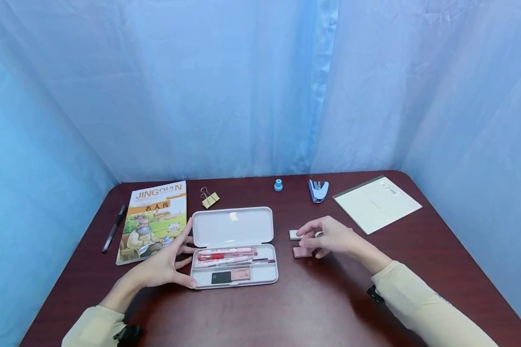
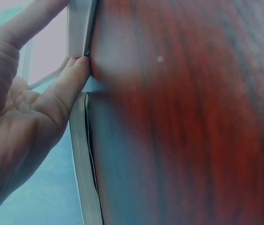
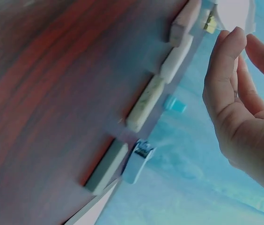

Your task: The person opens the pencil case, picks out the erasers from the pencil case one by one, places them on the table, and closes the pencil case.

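A white pencil case lies with its lid folded back. Inside are several pens and a pink eraser in a black sleeve. My left hand rests at the case's left side, its thumb by the front corner and its fingers spread along the edge. Over the erasers hovers my right hand, fingers loosely bent and nothing between them. A pink eraser and a white eraser show beneath it. The right wrist view adds a yellowish eraser and a grey-green one in the row.
To the left lie a book and a black pen. Behind the case are a gold binder clip and a small blue cap-like piece. A blue stapler and a cream notebook lie at the back right.
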Demonstrator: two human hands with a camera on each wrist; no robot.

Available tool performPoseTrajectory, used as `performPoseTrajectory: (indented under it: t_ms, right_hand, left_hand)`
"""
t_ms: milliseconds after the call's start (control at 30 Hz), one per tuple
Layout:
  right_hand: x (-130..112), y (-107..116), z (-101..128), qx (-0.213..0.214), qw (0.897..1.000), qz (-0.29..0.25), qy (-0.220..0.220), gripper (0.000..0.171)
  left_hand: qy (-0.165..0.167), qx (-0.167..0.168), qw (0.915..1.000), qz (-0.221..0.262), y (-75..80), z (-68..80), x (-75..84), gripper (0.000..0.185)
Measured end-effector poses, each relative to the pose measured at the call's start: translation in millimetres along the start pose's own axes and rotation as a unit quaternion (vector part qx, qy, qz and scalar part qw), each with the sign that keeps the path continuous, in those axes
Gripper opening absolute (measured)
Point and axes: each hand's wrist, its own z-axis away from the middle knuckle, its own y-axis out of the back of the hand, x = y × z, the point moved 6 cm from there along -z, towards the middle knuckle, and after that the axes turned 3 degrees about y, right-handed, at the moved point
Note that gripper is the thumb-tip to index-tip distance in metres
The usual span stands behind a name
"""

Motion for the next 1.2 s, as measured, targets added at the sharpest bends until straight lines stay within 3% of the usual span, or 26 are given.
performPoseTrajectory:
  t_ms: [267, 500, 667, 867, 1200]
  right_hand:
    - [-29.7, -14.8, -8.9, -0.013, 0.998, 0.024, 0.053, 0.033]
    - [-52.7, -39.1, -18.4, -0.061, 0.996, 0.001, 0.066, 0.035]
    - [-64.2, -56.8, -23.6, -0.071, 0.989, 0.065, 0.116, 0.033]
    - [-73.2, -80.7, -27.4, -0.087, 0.971, 0.134, 0.177, 0.032]
    - [-69.3, -111.7, -31.6, -0.117, 0.961, 0.173, 0.184, 0.030]
  left_hand:
    - [0.004, -0.004, 1.0000, 0.000, -0.4, -0.3, -0.4, 0.134]
    - [0.006, 0.000, 1.0000, -0.002, 0.0, 0.1, -1.0, 0.135]
    - [0.006, 0.001, 1.0000, -0.004, -0.5, 0.1, -1.1, 0.133]
    - [0.006, 0.003, 1.0000, -0.006, -0.3, -0.2, 0.2, 0.132]
    - [0.008, 0.002, 1.0000, -0.004, -0.6, -1.1, 0.3, 0.134]
